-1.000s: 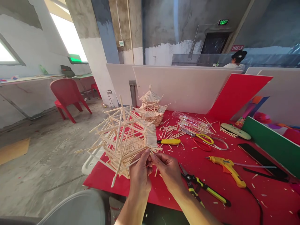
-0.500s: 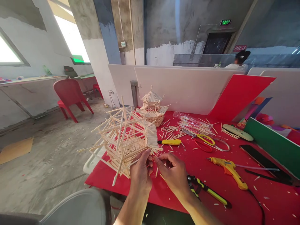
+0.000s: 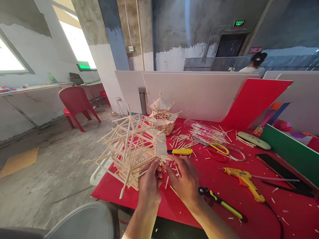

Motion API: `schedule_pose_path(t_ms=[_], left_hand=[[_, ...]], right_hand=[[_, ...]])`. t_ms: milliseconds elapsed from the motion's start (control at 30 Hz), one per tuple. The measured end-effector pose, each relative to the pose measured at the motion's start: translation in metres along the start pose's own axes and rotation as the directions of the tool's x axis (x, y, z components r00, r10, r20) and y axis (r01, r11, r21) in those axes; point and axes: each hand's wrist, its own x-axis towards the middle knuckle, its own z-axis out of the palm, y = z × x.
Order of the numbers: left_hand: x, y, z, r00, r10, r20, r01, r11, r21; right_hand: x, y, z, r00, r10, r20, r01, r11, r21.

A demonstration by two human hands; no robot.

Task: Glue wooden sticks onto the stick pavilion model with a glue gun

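Note:
My left hand (image 3: 149, 184) grips the lower edge of a tilted stick frame model (image 3: 131, 147), an open lattice of thin wooden sticks held above the left end of the red table (image 3: 214, 196). My right hand (image 3: 185, 181) is right beside it, fingers curled and reaching among loose sticks (image 3: 171, 172) at the model's edge. What those fingers pinch is too small to make out. A finished stick pagoda (image 3: 161, 113) stands behind the model.
A yellow utility knife (image 3: 180, 151), scissors (image 3: 214, 147), a yellow glue gun (image 3: 245, 179) and black-yellow cutters (image 3: 221, 204) lie on the table. A bundle of sticks (image 3: 205, 132) lies further back. White boards (image 3: 194, 94) wall the rear. A red chair (image 3: 76, 103) stands on the floor to the left.
My right hand drew slightly away from my left hand and moved up toward the loose sticks by the model's edge. The model stays held in my left hand.

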Motion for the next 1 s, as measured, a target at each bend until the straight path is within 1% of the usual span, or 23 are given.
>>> schedule_pose_path(t_ms=[167,367,633,1000], left_hand=[[0.0001,-0.0008,0.0007,1.000,-0.008,-0.007,0.008,1.000,0.009],[0.0006,-0.0018,0.0011,1.000,-0.015,0.018,0.015,1.000,0.004],[0.0008,-0.0019,0.0026,1.000,-0.010,0.011,0.009,1.000,0.012],[0.0007,-0.0027,0.0016,1.000,-0.008,0.019,0.009,1.000,-0.016]], right_hand=[[-0.0003,0.0032,0.0017,1.000,-0.010,-0.021,0.011,1.000,0.005],[0.0004,0.0033,0.0022,0.999,-0.012,-0.037,0.013,1.000,0.019],[0.0008,0.0026,0.0025,0.999,-0.006,-0.037,0.007,1.000,0.027],[0.0010,0.0008,0.0011,0.999,-0.019,-0.044,0.020,1.000,0.022]])
